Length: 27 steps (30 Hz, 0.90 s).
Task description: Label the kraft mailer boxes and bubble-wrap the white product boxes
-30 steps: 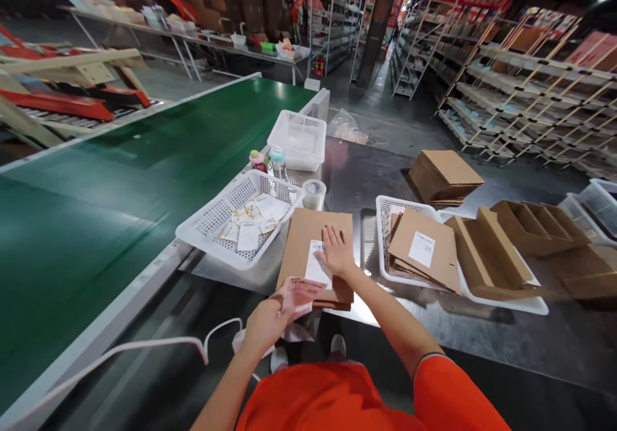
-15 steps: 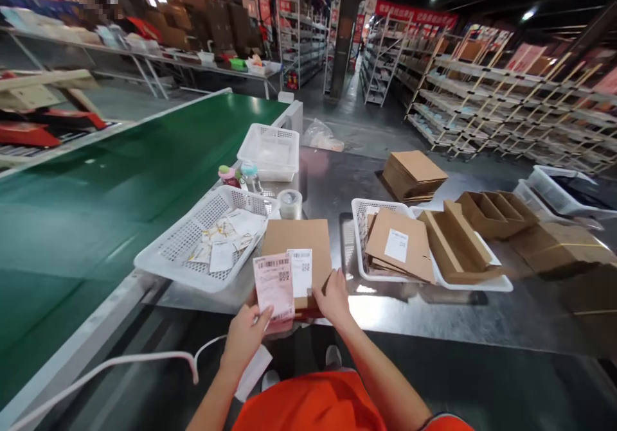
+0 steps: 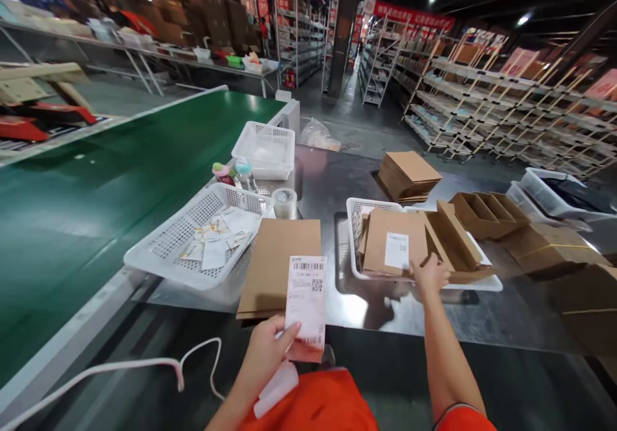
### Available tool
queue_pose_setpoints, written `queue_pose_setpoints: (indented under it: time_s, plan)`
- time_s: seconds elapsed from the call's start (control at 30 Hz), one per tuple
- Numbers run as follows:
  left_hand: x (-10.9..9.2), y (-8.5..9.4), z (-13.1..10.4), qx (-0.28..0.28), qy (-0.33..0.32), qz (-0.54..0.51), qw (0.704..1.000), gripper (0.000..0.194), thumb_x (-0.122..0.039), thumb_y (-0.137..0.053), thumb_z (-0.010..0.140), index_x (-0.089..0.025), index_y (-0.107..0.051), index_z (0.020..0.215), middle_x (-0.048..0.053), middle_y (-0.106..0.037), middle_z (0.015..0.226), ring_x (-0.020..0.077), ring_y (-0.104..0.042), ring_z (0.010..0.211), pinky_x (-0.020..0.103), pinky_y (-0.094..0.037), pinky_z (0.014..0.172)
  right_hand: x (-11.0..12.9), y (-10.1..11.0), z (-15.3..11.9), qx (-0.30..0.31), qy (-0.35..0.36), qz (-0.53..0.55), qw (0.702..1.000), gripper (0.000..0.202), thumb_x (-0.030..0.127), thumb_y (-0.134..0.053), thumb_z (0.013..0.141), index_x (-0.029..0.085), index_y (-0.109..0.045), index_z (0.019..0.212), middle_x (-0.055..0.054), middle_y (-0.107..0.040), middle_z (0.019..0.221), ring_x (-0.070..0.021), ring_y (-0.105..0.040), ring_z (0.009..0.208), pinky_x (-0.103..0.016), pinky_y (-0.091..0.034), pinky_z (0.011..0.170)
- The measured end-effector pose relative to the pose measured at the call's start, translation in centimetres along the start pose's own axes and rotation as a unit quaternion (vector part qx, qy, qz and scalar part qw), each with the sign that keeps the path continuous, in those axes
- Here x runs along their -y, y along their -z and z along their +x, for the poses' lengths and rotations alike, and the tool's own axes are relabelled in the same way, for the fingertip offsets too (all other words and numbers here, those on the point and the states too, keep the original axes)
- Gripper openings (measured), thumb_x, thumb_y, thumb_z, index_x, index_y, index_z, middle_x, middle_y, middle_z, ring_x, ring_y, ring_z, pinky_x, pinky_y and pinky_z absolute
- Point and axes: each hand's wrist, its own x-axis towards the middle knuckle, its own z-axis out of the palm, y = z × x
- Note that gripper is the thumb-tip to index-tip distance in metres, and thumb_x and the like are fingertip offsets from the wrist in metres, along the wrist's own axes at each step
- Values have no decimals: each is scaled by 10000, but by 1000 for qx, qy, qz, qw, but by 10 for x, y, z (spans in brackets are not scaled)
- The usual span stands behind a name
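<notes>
My left hand (image 3: 272, 344) pinches a strip of printed shipping labels (image 3: 306, 299) with barcodes and a QR code, held over the table's front edge. Behind it lies a flat brown cardboard mailer (image 3: 284, 245), with no label on its visible face. My right hand (image 3: 430, 275) is closed at the lower right corner of another flat cardboard mailer (image 3: 378, 235), which bears a white label (image 3: 396, 250). That mailer rests on others in a white perforated basket (image 3: 354, 251). A loose curl of white paper (image 3: 277, 389) hangs below my left wrist.
On the left, a white basket (image 3: 159, 257) holds small printed packets, beside a tape roll (image 3: 285, 204) and two bottles. A green conveyor belt (image 3: 120, 167) runs alongside. Stacked cardboard (image 3: 409, 174) and open cardboard trays (image 3: 486, 212) stand to the right. A white cable (image 3: 120, 367) hangs at lower left.
My right hand has moved right, from the mailers before me to the basket. The labelled mailer in front no longer shows there; one without a label does. My left hand has shifted right with the labels.
</notes>
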Motion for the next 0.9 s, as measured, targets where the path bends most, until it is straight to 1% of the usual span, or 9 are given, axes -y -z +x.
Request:
queue_pose_setpoints:
  time_s: [0.1, 0.23, 0.3, 0.43, 0.53, 0.6, 0.7, 0.8, 0.9]
  plan:
    - [9, -6, -1, 17, -3, 7, 1000, 525, -601, -493, 753, -143, -749, 750, 112, -726, 820, 232, -623, 707, 276, -462, 539, 31, -11, -50, 78, 108, 77, 988, 592, 469, -621, 790, 127, -563, 1271, -242, -551, 1281, -368, -511, 1194, -527, -441, 944]
    - [23, -11, -5, 39, -12, 26, 999, 513, -571, -470, 785, -142, -733, 687, 119, -723, 824, 236, -648, 737, 284, -489, 598, 85, -24, -160, 368, 249, 312, 840, 412, 489, -608, 827, 213, -657, 1127, -91, -676, 1012, -231, -643, 918, -361, -543, 783]
    - [31, -7, -8, 22, -11, 54, 998, 509, -565, -473, 780, -136, -746, 755, 121, -726, 854, 223, -643, 714, 290, -496, 620, 103, -21, -200, 389, 263, 345, 813, 222, 412, -650, 824, 224, -708, 928, -42, -670, 849, -182, -645, 778, -298, -545, 697]
    - [29, 14, -7, -96, 36, 51, 993, 774, -557, -583, 705, -159, -526, 1366, 135, -679, 1206, 147, -589, 578, 284, -484, 559, 112, -6, -239, 390, 313, 340, 796, 126, 332, -643, 865, 242, -728, 841, -19, -691, 755, -158, -649, 695, -265, -538, 651]
    - [14, 29, 2, -61, 57, -51, 995, 800, -612, -604, 681, -146, -545, 1329, 101, -721, 1026, 97, -488, 448, 255, -411, 438, 109, -6, -247, 412, 367, 305, 776, 148, 329, -607, 900, 256, -737, 899, -16, -719, 750, -153, -655, 673, -262, -525, 649]
    - [8, 33, 10, -35, 68, -110, 991, 677, -663, -630, 635, -121, -679, 1037, 29, -676, 718, 88, -449, 421, 228, -357, 398, 110, -20, -247, 408, 370, 287, 783, 156, 334, -606, 898, 258, -740, 875, -18, -717, 756, -154, -654, 681, -261, -519, 647]
    - [15, 30, 20, -50, 101, -150, 982, 591, -727, -664, 557, -150, -608, 674, -48, -489, 481, 80, -411, 378, 203, -272, 357, 124, -61, -234, 373, 340, 250, 826, 171, 341, -622, 868, 236, -738, 800, -50, -709, 874, -177, -663, 790, -291, -530, 708]
    - [44, 23, 23, -47, 138, -163, 976, 607, -754, -678, 511, -171, -534, 597, -61, -432, 433, 80, -389, 350, 202, -224, 345, 144, -112, -214, 307, 316, 148, 885, 210, 353, -607, 864, 222, -747, 779, -85, -679, 1035, -231, -637, 987, -384, -500, 875]
    - [84, 14, 17, -27, 178, -163, 970, 624, -768, -692, 461, -181, -520, 589, -63, -420, 417, 81, -367, 348, 211, -234, 349, 158, -150, -200, 262, 323, 70, 907, 200, 372, -622, 867, 249, -759, 790, -80, -656, 1125, -280, -557, 1139, -503, -378, 1011]
